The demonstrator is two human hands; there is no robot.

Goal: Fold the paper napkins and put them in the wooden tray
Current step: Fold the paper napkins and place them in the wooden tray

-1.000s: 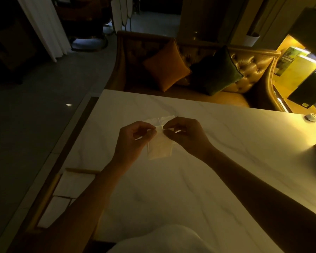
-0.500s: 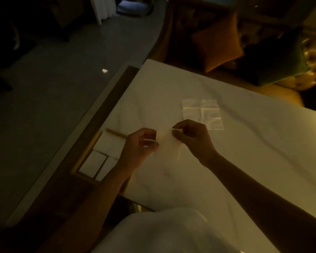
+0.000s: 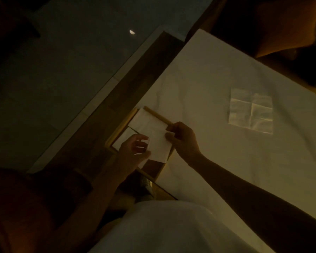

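Napkin (image 3: 160,146) pinched by our left hand (image 3: 133,154) and right hand (image 3: 182,141) over the tray (image 3: 120,127). Beyond our right hand a clear bag (image 3: 251,111) lies on the pale table (image 3: 217,152), the room dim.

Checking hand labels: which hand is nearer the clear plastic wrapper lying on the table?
Right. The right hand sits at the wooden tray's table-side edge, apart from the clear plastic wrapper. The left hand is over the tray, farther away.

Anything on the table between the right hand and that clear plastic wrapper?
Nothing: in the head view, only bare white table lies between the right hand and the clear wrapper.
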